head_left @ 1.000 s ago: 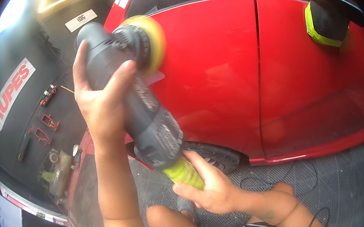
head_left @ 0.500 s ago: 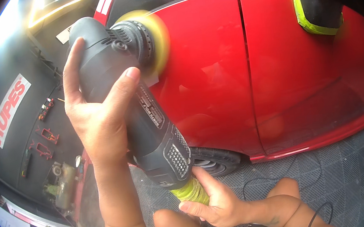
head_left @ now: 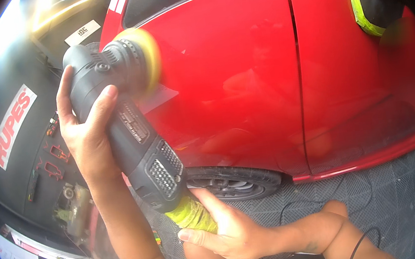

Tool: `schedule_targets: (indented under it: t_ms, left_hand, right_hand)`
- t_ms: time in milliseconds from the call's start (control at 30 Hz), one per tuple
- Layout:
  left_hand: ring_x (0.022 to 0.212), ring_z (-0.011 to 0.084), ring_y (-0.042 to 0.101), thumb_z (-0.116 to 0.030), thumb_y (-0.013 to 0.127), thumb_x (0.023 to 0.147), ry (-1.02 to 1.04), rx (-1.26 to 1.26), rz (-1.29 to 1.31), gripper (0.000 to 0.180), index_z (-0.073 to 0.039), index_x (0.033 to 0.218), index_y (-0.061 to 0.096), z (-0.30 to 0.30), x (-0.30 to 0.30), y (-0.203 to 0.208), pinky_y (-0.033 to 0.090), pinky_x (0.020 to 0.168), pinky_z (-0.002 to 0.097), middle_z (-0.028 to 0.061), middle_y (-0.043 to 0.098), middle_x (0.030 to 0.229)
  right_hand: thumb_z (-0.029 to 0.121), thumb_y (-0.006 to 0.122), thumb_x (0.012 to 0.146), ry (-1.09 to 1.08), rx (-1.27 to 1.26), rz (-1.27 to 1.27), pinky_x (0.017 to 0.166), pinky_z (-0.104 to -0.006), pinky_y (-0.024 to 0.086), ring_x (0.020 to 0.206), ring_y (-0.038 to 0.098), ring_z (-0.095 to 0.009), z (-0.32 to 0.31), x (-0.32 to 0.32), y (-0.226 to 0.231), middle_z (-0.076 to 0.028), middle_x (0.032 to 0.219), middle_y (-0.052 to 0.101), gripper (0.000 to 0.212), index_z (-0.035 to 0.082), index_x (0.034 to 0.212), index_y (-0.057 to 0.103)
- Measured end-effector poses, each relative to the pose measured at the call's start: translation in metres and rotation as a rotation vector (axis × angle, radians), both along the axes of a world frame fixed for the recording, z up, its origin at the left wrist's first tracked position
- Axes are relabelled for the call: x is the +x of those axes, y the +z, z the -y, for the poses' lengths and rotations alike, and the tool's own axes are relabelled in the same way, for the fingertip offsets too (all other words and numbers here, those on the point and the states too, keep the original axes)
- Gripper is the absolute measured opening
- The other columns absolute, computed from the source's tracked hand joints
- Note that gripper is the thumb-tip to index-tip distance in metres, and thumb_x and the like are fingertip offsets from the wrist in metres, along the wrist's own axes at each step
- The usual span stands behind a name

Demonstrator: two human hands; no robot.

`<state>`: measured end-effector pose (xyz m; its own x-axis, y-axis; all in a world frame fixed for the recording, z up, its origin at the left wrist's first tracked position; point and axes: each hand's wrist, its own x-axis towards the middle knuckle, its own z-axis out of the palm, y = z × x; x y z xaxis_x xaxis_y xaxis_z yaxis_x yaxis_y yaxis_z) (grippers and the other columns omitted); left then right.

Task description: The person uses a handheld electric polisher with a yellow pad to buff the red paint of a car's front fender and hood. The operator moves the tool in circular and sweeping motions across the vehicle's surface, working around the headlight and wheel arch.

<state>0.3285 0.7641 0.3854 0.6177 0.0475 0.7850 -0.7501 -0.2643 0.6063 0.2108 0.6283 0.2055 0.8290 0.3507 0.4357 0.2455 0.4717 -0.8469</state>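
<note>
A black car polisher [head_left: 129,118] slants across the left half of the view, its yellow foam pad [head_left: 151,59] against the red car's [head_left: 232,75] side panel. The pad's rim is blurred. My left hand [head_left: 90,132] grips the polisher's body below its head, thumb on the near side and a finger along the far side. At the tail end, my right hand [head_left: 229,232] is wrapped round the part covered in yellow-green tape [head_left: 192,215]. Some fingers of both hands are hidden behind the tool.
A car wheel [head_left: 234,183] sits below the panel. The side mirror [head_left: 380,5], edged with yellow-green tape, juts out at upper right. A black cable [head_left: 366,244] passes my right forearm above grey floor tiles [head_left: 379,202]. Tools hang on the dark wall [head_left: 20,151] at left.
The polisher and both hands have moved left, and the pad has shifted left and slightly down along the red panel. More of the wheel shows.
</note>
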Motion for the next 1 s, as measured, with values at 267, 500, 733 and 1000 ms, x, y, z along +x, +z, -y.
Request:
schedule_targets:
  t_ms: [267, 500, 733, 1000]
  left_hand:
    - [0.093, 0.0219, 0.076, -0.01, 0.085, 0.092, 0.023, -0.094, -0.096, 0.081, -0.007, 0.164, 0.048, -0.069, 0.031, -0.001, 0.064, 0.078, 0.0349, 0.0168, 0.071, 0.123]
    - [0.093, 0.0199, 0.075, -0.01, 0.082, 0.096, -0.035, -0.063, -0.064, 0.079, -0.007, 0.166, 0.046, -0.055, 0.03, -0.003, 0.063, 0.076, 0.033, 0.0156, 0.071, 0.123]
    - [0.119, 0.0247, 0.069, -0.013, 0.089, 0.086, -0.026, 0.062, 0.073, 0.084, -0.007, 0.162, 0.054, 0.034, -0.021, -0.02, 0.055, 0.106, 0.0373, 0.0156, 0.067, 0.137]
    - [0.12, 0.0221, 0.07, -0.002, 0.091, 0.083, -0.193, 0.134, 0.115, 0.088, -0.006, 0.162, 0.052, 0.104, -0.057, -0.03, 0.056, 0.108, 0.0367, 0.0141, 0.073, 0.133]
  right_hand:
    - [0.029, 0.075, 0.107, -0.034, -0.085, 0.044, 0.111, -0.0417, 0.052, 0.128, 0.066, -0.026, -0.032, 0.031, 0.009, -0.024, 0.136, 0.067, 0.078, -0.01, 0.161, 0.035]
    - [0.035, 0.071, 0.108, -0.008, -0.054, 0.074, 0.107, -0.0486, 0.054, 0.122, 0.069, -0.045, -0.02, 0.027, 0.0, -0.035, 0.132, 0.068, 0.085, -0.009, 0.165, 0.026]
    - [0.028, 0.074, 0.109, -0.042, -0.064, -0.007, 0.114, -0.0437, 0.051, 0.136, 0.068, -0.032, 0.017, -0.02, -0.032, -0.024, 0.144, 0.067, 0.079, -0.002, 0.166, 0.03]
    - [0.029, 0.075, 0.107, -0.268, 0.016, 0.091, 0.095, -0.046, 0.062, 0.114, 0.079, -0.038, 0.042, -0.049, -0.06, -0.025, 0.124, 0.076, 0.071, 0.0, 0.16, 0.037]
